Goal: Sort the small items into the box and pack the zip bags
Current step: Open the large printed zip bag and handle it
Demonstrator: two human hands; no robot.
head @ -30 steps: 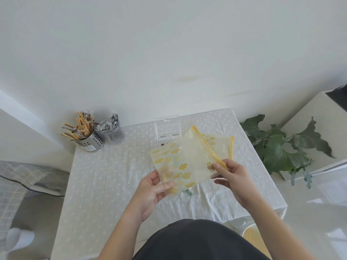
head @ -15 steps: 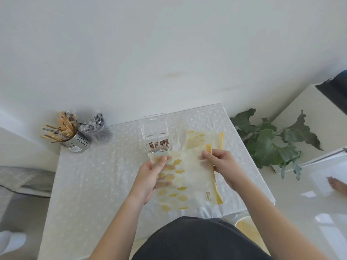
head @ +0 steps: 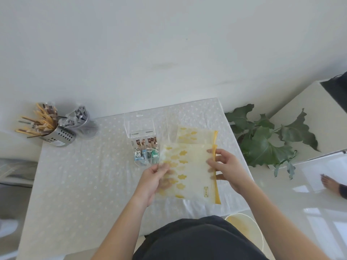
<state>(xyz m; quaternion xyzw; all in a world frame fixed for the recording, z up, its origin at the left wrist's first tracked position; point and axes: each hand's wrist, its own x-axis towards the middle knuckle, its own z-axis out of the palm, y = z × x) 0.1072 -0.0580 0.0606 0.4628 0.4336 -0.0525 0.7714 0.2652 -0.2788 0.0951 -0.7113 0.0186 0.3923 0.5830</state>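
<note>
Head view: 1 camera looks down on a table (head: 84,175) under a white dotted cloth.
Held bag: a translucent plastic zip bag (head: 189,171) printed with yellow flowers, with a yellow zip strip along its right edge, is held flat just above the table's near right part.
Left hand: the left hand (head: 152,182) grips the bag's left edge, and its fingers show through the film from beneath.
Right hand: the right hand (head: 225,167) pinches the yellow zip edge between thumb and fingers.
Second bag: a second zip bag (head: 195,136) of the same print lies flat on the cloth just beyond the held one.
Box: a clear plastic box (head: 139,128), lid up, stands just left of both bags. Small wrapped sachets (head: 145,152) fill its near compartments.
Holders: a perforated steel cup of wooden sticks (head: 60,136) and a clear tumbler of grey sachets (head: 82,121) sit at the far left corner, well apart from the bags.
Risk 1: the film looks thin and slippery, so a loose pinch could let the bag slide off the near edge.
Risk 2: the bag's far left corner is close to the box, so a leftward sweep might knock it and spill sachets.
Risk 3: whether the zip is open cannot be told.
</note>
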